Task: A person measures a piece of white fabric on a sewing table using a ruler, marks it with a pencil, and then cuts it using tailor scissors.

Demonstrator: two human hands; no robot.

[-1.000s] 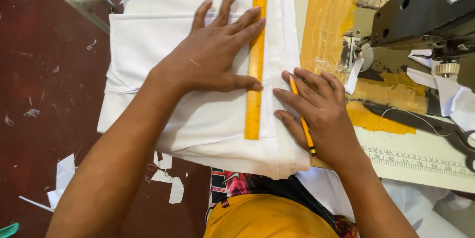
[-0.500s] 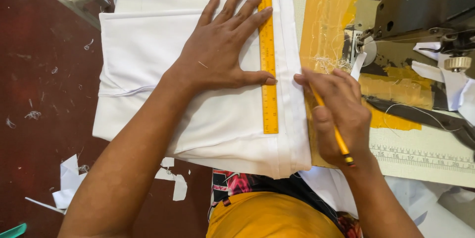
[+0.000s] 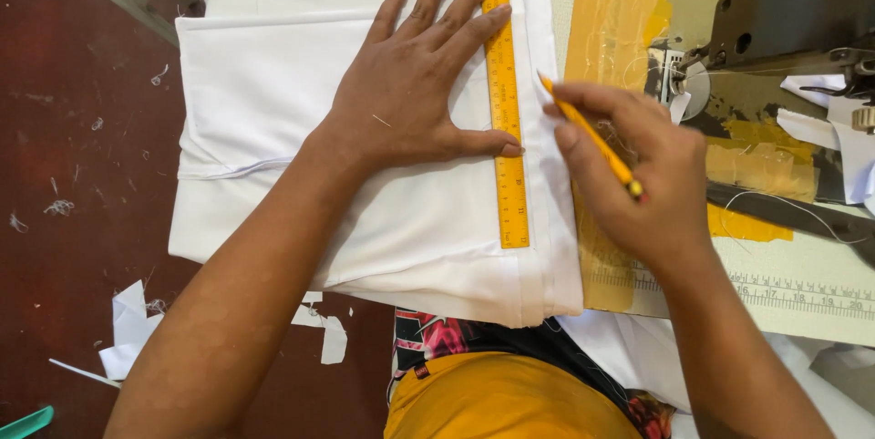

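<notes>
The yellow ruler (image 3: 504,102) lies lengthwise on the folded white cloth (image 3: 273,120), long axis running away from the person, near the cloth's right edge. The left hand (image 3: 415,92) lies flat, fingers spread, thumb & fingertips touching the ruler's left side. The right hand (image 3: 638,175) is closed on a yellow pencil (image 3: 588,134), tip just right of the ruler's edge, so it's the nearer hand for marking. The surface (image 3: 802,298) has a printed scale; sewing machine (image 3: 784,29) to the right. 1 red floor (image 3: 82,175) w/ scraps at left.

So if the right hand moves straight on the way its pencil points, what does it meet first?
Probably the yellow ruler: the right hand aims its pencil up-left across white fabric, just short of the ruler's edge.
</notes>
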